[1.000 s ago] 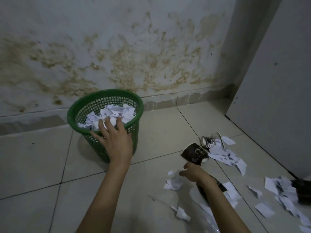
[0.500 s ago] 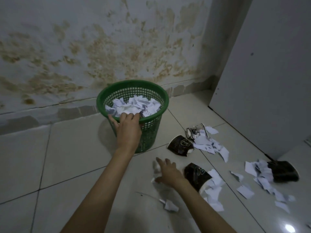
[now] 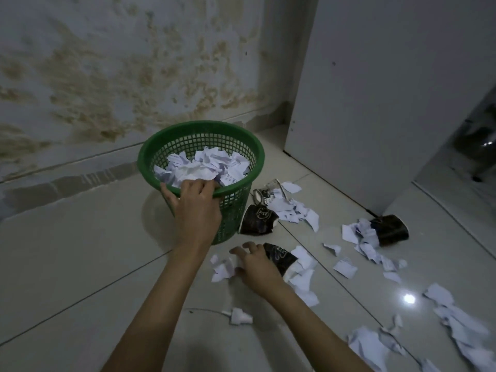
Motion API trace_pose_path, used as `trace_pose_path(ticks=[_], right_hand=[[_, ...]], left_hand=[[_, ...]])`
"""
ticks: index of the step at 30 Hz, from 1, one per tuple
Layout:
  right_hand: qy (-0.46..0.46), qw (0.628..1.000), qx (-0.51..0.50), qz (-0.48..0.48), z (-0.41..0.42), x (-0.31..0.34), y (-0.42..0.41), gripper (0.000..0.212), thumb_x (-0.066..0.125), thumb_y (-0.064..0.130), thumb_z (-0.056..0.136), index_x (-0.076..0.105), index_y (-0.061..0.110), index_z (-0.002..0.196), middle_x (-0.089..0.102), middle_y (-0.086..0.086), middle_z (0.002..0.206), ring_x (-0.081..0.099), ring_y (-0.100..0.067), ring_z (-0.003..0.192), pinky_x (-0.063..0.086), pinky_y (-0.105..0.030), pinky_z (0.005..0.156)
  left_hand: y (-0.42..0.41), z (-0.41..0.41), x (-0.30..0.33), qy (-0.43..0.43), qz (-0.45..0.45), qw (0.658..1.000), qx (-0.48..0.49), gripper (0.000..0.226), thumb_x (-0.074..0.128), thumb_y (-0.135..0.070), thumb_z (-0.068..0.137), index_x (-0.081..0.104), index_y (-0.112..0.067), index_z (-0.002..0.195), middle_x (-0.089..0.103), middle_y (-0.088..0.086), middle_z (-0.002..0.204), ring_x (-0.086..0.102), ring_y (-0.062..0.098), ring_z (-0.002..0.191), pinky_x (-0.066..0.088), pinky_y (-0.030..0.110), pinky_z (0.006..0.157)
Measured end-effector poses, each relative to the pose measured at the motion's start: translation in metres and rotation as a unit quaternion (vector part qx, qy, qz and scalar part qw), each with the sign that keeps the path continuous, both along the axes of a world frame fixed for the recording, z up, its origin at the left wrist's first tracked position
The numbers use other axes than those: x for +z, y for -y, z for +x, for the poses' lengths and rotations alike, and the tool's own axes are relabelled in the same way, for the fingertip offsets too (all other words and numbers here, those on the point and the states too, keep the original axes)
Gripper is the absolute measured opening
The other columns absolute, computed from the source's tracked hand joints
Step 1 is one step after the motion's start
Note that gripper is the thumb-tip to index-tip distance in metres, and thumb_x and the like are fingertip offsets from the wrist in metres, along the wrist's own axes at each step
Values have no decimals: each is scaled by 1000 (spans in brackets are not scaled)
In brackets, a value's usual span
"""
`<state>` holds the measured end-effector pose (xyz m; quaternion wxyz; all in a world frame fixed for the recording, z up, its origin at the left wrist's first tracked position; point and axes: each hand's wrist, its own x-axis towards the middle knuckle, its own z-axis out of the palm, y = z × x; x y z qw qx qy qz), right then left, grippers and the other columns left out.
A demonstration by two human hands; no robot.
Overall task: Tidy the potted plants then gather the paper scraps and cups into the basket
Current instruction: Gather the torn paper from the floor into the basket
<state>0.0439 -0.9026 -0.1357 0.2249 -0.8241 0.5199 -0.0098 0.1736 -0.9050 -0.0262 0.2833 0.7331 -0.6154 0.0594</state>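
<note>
My left hand (image 3: pixel 197 208) grips the near rim of the green basket (image 3: pixel 171 142), fingers curled over the edge and thumb outside the mesh. The basket stands upright on the floor (image 3: pixel 67 251) near the stained wall (image 3: pixel 107 76), and it holds a heap of crumpled paper (image 3: pixel 204 167). My right hand (image 3: pixel 255 267) is down on the tiles with fingers spread and bent over a small clump of scraps (image 3: pixel 222 269); I cannot tell whether it has hold of any. Just right of that hand lies a dark cup (image 3: pixel 280 257) on its side, with paper spilling from it. A second cup (image 3: pixel 257 220) lies touching the basket's base, and a third (image 3: pixel 391 229) lies further right near the white panel (image 3: pixel 375 103). More scraps (image 3: pixel 370 345) are scattered across the floor to the right.
</note>
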Motion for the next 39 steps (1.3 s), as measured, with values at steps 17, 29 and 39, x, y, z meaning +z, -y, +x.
trace_pose_path(ticks=[17, 29, 39], right_hand=[[-42, 986, -158, 40, -45, -13, 19, 68, 35, 61, 90, 36, 9, 135, 42, -17, 136, 35, -33, 130, 11, -59, 111], [-86, 996, -35, -6, -92, -26, 176, 57, 48, 8, 90, 28, 14, 144, 22, -9, 151, 23, -31, 136, 37, -51, 103], [-16, 992, -95, -82, -124, -25, 163, 42, 47, 5, 85, 50, 16, 125, 41, -11, 137, 36, -28, 126, 31, -44, 103]], left_hand=[[-42, -12, -118, -16, 161, 968, -194, 49, 61, 22, 50, 65, 1, 95, 63, 19, 97, 61, 36, 89, 53, 35, 70], [52, -59, -103, 159, 197, 916, -310, 51, 45, -4, 83, 36, -12, 133, 36, 4, 134, 34, 20, 123, 36, 29, 96], [124, -82, -107, 135, 301, 912, -244, 65, 43, -12, 93, 9, -8, 148, 12, 12, 153, 12, 29, 141, 23, 35, 112]])
